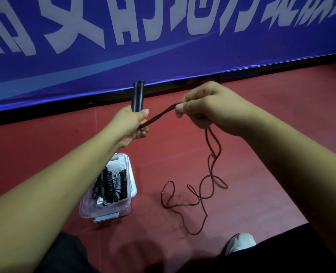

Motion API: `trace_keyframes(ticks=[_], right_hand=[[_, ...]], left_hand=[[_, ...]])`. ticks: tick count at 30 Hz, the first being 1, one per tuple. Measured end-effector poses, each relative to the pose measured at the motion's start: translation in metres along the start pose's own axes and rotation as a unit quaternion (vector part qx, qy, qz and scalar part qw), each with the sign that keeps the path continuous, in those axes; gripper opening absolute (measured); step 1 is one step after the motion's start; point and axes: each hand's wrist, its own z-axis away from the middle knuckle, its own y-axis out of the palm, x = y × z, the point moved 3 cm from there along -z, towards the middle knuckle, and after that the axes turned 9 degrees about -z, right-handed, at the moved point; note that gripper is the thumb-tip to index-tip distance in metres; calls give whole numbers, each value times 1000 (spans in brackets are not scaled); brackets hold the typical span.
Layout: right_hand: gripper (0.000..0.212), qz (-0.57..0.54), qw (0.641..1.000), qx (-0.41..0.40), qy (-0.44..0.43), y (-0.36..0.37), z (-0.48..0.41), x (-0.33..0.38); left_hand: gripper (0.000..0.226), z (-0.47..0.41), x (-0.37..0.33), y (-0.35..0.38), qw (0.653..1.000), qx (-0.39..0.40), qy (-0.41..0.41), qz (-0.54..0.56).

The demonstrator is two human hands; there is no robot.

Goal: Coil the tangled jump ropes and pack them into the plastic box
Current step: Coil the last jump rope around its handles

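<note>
dark rope (202, 186), red floor (242, 174), blue banner (163, 62)

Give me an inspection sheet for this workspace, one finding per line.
Surface: red floor, rope loops lying on it.
Job's things: open plastic box holds coiled ropes; one jump rope uncoiled, stretched between the hands.
Clutter: nothing seen.
Grippers: left hand grips two black handles; right hand pinches the rope.
Cables: nothing seen.
Surroundings: blue banner behind; a shoe near the bottom edge.
</note>
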Motion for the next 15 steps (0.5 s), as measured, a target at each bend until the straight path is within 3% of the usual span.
trace_keyframes(ticks=[8, 15], right_hand=[[20, -22, 998, -58, -7, -22, -3, -7], [18, -37, 993, -111, 24, -50, -8, -21]], left_hand=[[9, 13, 4, 13, 993, 94, -61, 31], [18, 35, 0, 27, 954, 292, -62, -2]])
